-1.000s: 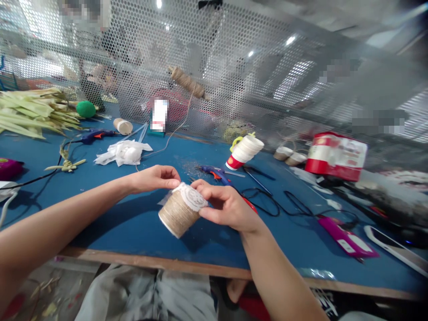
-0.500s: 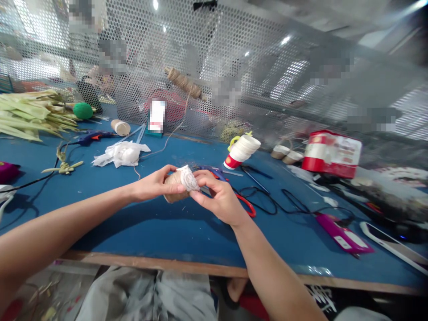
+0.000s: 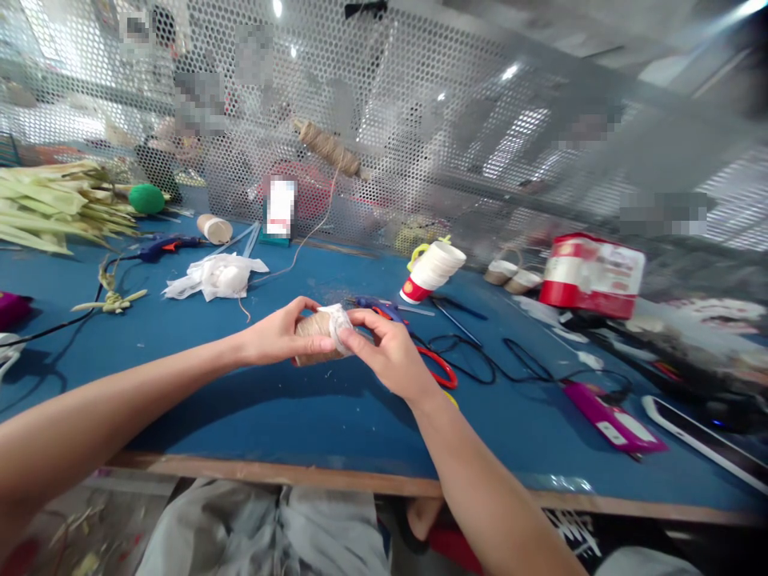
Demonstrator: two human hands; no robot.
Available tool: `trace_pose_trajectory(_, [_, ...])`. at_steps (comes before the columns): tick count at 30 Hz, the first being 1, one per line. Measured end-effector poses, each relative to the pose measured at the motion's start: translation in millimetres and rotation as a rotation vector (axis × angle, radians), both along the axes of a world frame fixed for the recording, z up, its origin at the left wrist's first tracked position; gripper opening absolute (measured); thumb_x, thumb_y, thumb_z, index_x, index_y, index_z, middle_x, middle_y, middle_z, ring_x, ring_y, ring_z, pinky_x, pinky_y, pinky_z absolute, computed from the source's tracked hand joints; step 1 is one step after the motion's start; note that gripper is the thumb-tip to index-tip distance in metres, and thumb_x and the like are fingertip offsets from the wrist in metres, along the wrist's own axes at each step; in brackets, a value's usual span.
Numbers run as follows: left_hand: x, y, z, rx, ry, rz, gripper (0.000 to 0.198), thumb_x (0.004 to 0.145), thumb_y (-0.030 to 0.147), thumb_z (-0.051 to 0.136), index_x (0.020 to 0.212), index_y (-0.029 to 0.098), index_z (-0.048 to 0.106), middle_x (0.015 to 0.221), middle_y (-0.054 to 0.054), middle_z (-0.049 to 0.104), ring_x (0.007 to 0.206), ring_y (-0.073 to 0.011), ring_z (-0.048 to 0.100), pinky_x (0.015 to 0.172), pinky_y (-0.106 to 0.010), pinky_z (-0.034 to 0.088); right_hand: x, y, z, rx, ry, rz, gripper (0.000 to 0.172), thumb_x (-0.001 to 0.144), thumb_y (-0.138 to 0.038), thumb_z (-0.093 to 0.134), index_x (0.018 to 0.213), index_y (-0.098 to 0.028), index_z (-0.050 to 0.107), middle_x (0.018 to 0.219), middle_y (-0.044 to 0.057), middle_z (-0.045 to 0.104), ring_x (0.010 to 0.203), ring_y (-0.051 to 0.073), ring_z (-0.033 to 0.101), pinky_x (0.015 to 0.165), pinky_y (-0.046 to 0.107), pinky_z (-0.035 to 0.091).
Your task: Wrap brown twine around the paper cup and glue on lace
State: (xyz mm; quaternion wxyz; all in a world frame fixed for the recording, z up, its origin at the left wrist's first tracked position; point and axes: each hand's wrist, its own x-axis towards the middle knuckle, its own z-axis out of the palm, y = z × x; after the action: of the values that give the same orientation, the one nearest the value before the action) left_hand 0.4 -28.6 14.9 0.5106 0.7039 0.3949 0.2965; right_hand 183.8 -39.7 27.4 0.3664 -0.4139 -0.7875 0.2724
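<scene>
My left hand (image 3: 281, 334) is wrapped round a small twine-wrapped cup (image 3: 313, 325), which lies tilted on its side just above the table. A white lace band (image 3: 337, 318) circles its right end. With thumb and fingers, my right hand (image 3: 387, 350) grips that lace end. Behind the right fingers lies a blue and orange glue gun (image 3: 384, 307), partly covered. Red-handled scissors (image 3: 444, 370) show beside the right wrist. To the left of the cup, a crumpled white bundle (image 3: 219, 278) rests on the table.
A twine spool (image 3: 327, 150) hangs on the perforated metal screen (image 3: 252, 104). Stacked paper cups (image 3: 441, 268) stand behind my hands. Corn husks (image 3: 57, 204) and another glue gun (image 3: 168, 247) lie left. At right are a purple device (image 3: 612, 420), black cables (image 3: 528, 364) and a red-white package (image 3: 591, 276).
The cup has turned slightly, its lace end now facing more to the right. My right thumb has moved up onto the lace. My left hand keeps its hold.
</scene>
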Motion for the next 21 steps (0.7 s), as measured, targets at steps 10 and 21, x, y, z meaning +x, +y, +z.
trace_pose_trajectory(10, [0.5, 0.9, -6.2, 0.113, 0.127, 0.072, 0.07, 0.059, 0.055, 0.06, 0.11, 0.016, 0.033, 0.073, -0.003, 0.058, 0.06, -0.0156, 0.056, 0.052, -0.025, 0.043, -2.6, 0.0, -0.3, -0.002, -0.003, -0.111, 0.023, 0.074, -0.033, 0.055, 0.084, -0.014, 0.06, 0.084, 0.007, 0.064, 0.078, 0.018, 0.058, 0.072, 0.031, 0.044])
trace_pose_trajectory(21, [4.0, -5.8, -4.5, 0.318, 0.308, 0.116, 0.079, 0.055, 0.06, 0.059, 0.115, 0.014, 0.033, 0.076, -0.006, 0.06, 0.068, -0.0205, 0.057, 0.059, -0.03, 0.043, -4.3, 4.9, -5.8, -0.177, 0.147, -0.105, 0.024, 0.072, -0.035, 0.056, 0.081, -0.013, 0.06, 0.077, 0.005, 0.063, 0.071, 0.015, 0.056, 0.064, 0.027, 0.043])
